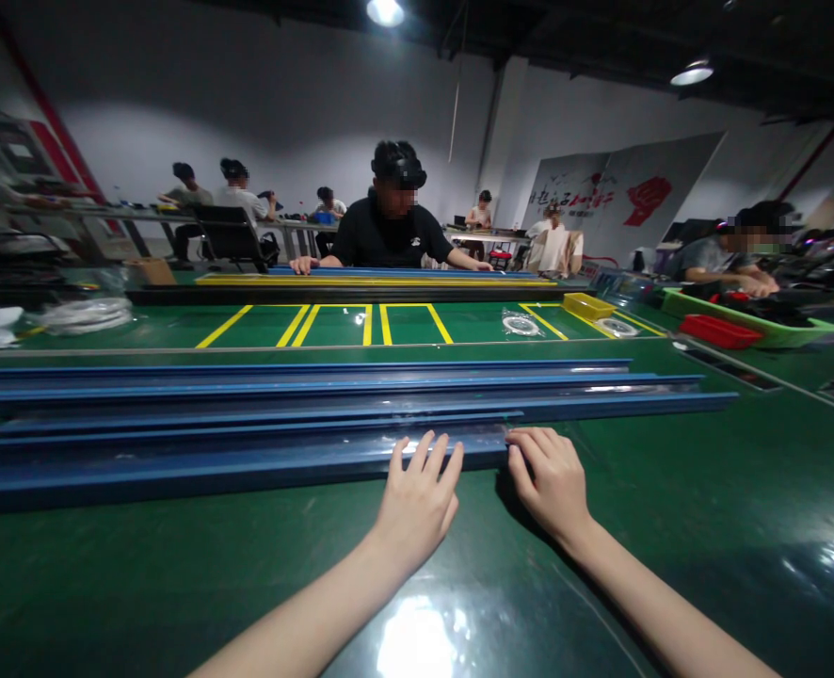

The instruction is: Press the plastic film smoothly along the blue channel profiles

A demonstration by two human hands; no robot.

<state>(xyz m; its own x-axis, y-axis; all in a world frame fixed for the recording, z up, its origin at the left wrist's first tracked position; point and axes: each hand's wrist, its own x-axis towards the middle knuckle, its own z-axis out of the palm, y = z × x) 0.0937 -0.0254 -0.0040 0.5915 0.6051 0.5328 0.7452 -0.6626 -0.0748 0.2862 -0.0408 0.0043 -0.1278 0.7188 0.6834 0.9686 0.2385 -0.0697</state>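
Observation:
A long blue plastic channel (198, 465) with a shiny clear-looking inner face lies nearest me on the green table. My left hand (421, 499) rests over its front edge, fingers spread and stretched across the channel. At the channel's right end is my right hand (553, 476), its fingers bent together and the fingertips and thumb closed at that end. Just behind lie more blue channels (671, 405), roughly parallel, with their right ends staggered.
Yellow tape lines (367, 325) mark the green table (671, 527). Coiled white cables (521, 325) lie beyond the channels. A yellow tray (586, 306), a red tray (719, 330) and a green bin (791, 331) stand at right. Across, a person (389, 226) touches blue and yellow strips.

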